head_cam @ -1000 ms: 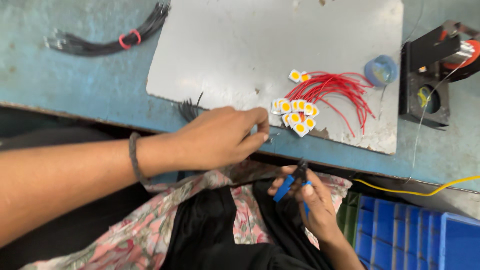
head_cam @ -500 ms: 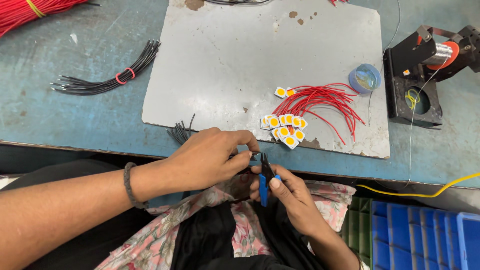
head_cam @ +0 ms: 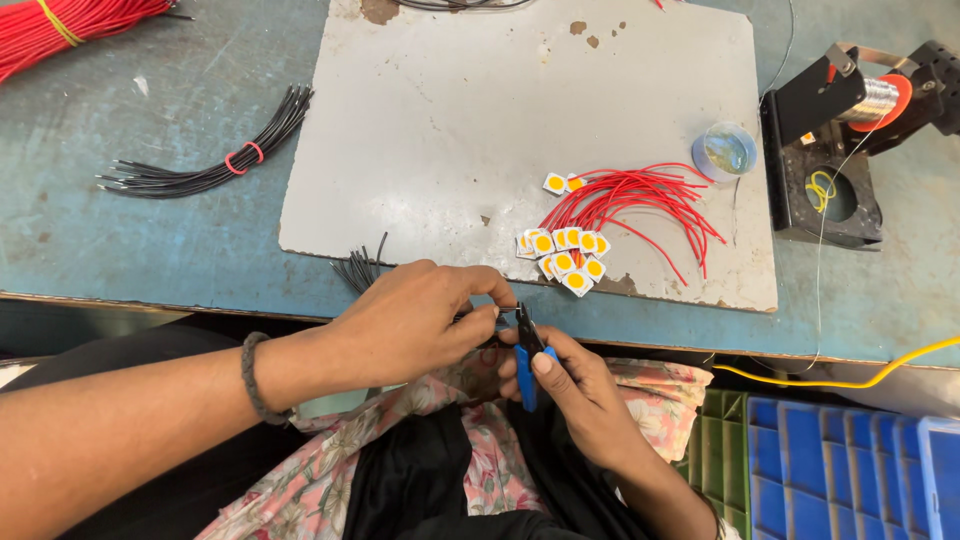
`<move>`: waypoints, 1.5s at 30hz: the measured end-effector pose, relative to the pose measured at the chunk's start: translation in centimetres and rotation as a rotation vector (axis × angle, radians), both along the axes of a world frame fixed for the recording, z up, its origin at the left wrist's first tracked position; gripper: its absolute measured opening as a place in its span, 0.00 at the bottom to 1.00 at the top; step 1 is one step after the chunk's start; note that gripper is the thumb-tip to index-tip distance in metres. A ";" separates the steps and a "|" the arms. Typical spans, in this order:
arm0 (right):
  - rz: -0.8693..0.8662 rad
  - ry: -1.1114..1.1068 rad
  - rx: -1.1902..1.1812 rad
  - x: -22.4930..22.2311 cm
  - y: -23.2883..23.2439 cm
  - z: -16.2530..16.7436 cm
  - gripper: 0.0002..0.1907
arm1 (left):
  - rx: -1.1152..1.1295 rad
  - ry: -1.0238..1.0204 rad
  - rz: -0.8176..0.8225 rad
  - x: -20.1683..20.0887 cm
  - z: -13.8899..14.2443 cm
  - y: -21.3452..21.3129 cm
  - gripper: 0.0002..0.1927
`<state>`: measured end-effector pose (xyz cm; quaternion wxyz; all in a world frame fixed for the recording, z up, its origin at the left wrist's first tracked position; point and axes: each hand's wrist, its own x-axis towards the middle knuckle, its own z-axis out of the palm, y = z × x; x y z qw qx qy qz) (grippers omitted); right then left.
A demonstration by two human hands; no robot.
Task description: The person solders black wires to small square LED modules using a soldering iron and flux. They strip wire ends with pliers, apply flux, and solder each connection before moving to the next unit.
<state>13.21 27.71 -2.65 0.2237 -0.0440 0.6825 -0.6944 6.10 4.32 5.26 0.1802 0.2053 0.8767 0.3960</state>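
My left hand [head_cam: 420, 315] is pinched shut at the table's front edge, holding thin black wires whose ends [head_cam: 358, 268] fan out behind it. My right hand [head_cam: 570, 385] grips a blue-handled cutter [head_cam: 525, 350] upright, its black jaws meeting my left fingertips. Just beyond, on the grey board [head_cam: 450, 110], lies a cluster of small white square chips with yellow centres [head_cam: 565, 255], joined to red wires [head_cam: 635, 200].
A tied bundle of black wires [head_cam: 205, 160] lies at the left, a red wire bundle [head_cam: 60, 30] at the top left. A clear tape roll [head_cam: 727, 150], a black solder stand with spool [head_cam: 830, 150], a yellow cable [head_cam: 850, 375] and blue crates [head_cam: 850, 465] are at the right.
My right hand has risen from my lap with the cutter to meet my left hand. The left hand has drawn back off the board toward the table edge.
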 end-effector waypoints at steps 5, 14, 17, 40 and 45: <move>-0.008 -0.011 0.033 0.0 0.0 0.0 0.27 | -0.007 -0.006 0.006 0.0 0.1 0.0 0.15; 0.008 0.056 0.055 0.0 -0.3 0.5 0.27 | 0.001 -0.026 0.007 0.2 0.1 0.0 0.14; 0.001 0.051 0.069 0.0 -0.4 0.5 0.26 | 0.006 -0.026 0.006 0.2 0.1 0.0 0.14; 0.010 0.161 0.150 0.2 -0.5 0.5 0.26 | 0.010 -0.061 0.014 0.2 0.2 0.0 0.14; 0.013 0.174 0.112 0.2 -0.6 0.5 0.27 | 0.025 -0.048 0.012 0.1 0.0 0.0 0.14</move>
